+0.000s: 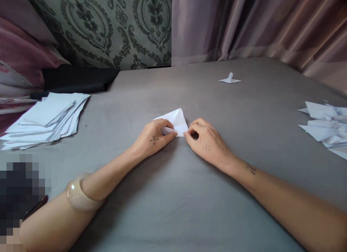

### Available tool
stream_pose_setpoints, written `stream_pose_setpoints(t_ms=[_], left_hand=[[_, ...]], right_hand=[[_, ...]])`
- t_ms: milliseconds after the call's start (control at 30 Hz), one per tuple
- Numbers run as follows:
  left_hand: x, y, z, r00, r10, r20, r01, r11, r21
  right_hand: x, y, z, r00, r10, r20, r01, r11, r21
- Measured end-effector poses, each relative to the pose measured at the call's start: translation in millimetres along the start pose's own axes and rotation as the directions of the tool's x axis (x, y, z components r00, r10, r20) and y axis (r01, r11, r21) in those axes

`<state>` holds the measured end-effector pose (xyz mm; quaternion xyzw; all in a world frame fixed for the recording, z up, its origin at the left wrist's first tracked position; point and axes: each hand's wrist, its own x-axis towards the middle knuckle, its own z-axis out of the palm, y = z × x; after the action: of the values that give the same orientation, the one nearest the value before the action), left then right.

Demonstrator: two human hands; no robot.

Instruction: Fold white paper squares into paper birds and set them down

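A small white sheet of paper (177,120), partly folded with creases showing, lies on the grey cloth surface between my two hands. My left hand (156,134) pinches its left side and near edge between thumb and fingers, covering that part of it. At the paper's right near corner, my right hand (204,140) has thumb and forefinger closed together on the edge. The other fingers of the right hand are curled in. A pale bangle sits on my left forearm.
A stack of white paper sheets (46,118) lies at the left, before a folded black cloth (78,78). One folded paper piece (230,79) stands at the back right. Several folded paper pieces (328,123) are heaped at the right edge. Curtains (211,28) hang behind.
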<state>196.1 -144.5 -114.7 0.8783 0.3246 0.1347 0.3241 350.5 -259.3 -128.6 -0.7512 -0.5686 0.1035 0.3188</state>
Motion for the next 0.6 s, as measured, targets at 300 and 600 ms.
stream_pose_setpoints(t_ms=[300,600], left_hand=[[-3,-4,-1,0.989,0.144,0.029,-0.144,0.989,0.028],[-7,-10,-2,0.945,0.326,0.022,-0.325,0.929,0.175]], right_hand=[[-3,6,-6,0.988,-0.153,0.019,0.153,0.988,0.006],[-14,4,-8,0.984,-0.177,0.031,0.179,0.981,-0.074]])
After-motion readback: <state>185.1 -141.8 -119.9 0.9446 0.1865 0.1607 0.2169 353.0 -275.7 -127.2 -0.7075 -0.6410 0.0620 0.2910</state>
